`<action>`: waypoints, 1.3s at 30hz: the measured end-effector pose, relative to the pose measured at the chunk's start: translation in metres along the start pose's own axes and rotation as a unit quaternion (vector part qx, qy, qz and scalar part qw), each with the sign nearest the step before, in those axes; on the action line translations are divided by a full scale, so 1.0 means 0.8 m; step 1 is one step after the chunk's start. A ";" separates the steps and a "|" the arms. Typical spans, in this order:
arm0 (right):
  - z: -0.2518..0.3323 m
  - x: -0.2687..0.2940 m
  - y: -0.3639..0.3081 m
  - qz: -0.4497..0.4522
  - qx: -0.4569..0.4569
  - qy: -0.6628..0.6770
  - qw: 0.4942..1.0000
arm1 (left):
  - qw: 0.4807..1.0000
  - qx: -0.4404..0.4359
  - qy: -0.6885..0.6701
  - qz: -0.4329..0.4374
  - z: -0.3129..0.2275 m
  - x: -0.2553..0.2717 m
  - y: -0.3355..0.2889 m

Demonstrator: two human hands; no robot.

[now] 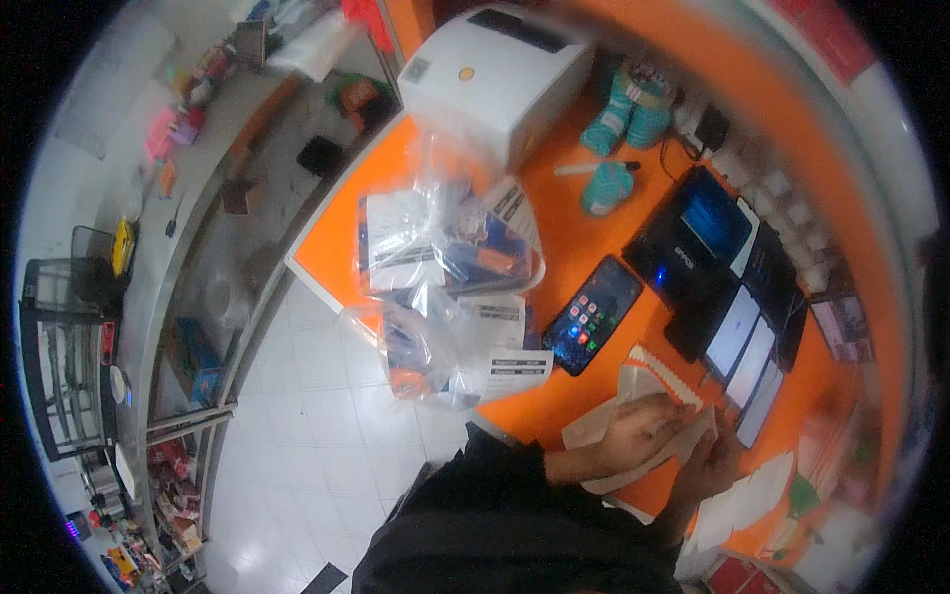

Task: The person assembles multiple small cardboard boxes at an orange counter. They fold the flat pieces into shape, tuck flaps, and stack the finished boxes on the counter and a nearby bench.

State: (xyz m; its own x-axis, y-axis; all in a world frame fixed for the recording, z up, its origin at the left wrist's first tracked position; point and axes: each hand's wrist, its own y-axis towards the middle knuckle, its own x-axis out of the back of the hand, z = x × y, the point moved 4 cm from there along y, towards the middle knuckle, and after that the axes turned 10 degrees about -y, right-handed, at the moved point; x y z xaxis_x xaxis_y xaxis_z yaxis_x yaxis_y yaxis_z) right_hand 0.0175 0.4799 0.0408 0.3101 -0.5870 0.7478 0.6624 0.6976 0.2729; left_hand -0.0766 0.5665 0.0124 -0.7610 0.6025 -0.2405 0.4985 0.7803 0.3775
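Over the near right part of the orange desk, my left hand (641,428) rests on pale, off-white paper (599,428), its fingers bent and closed on it. Beside it, my right hand (709,461) pinches the paper's edge, the fingertips close to those of the left. A strip with a jagged edge (665,372) sticks out beyond my left fingers. The fingers partly cover the paper, and blur hides its finer folds. Left of the hands lies a smartphone (594,315) with its screen lit.
Clear plastic bags with labelled packages (445,247) cover the desk's left side, below a white boxy printer (495,79). Teal rolls (606,188) stand at the back. A black printer (693,233) holds printed sheets (747,346). More paper (742,505) lies at the right.
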 end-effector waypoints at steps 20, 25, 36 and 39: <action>0.007 -0.024 0.013 -0.044 0.098 0.039 0.993 | 0.986 0.135 -0.062 -0.074 0.014 0.005 -0.004; -0.001 -0.035 0.009 -0.009 0.124 0.120 0.985 | 0.954 0.207 -0.151 -0.153 0.012 0.005 0.006; -0.095 -0.054 0.027 0.047 -0.054 0.371 0.926 | 0.969 0.166 -0.039 0.178 -0.039 0.012 0.023; -0.130 -0.047 0.029 0.009 -0.047 0.296 0.954 | 0.943 0.237 -0.058 0.226 -0.069 0.072 0.016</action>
State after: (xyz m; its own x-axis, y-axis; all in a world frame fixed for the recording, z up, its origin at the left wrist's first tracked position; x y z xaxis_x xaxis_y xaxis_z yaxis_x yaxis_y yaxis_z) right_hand 0.0922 0.4758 -0.0436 0.6344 -0.7241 0.2706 0.7029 0.6861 0.1877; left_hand -0.1372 0.6023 0.0527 -0.3895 0.8842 -0.2579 0.9116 0.4101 0.0289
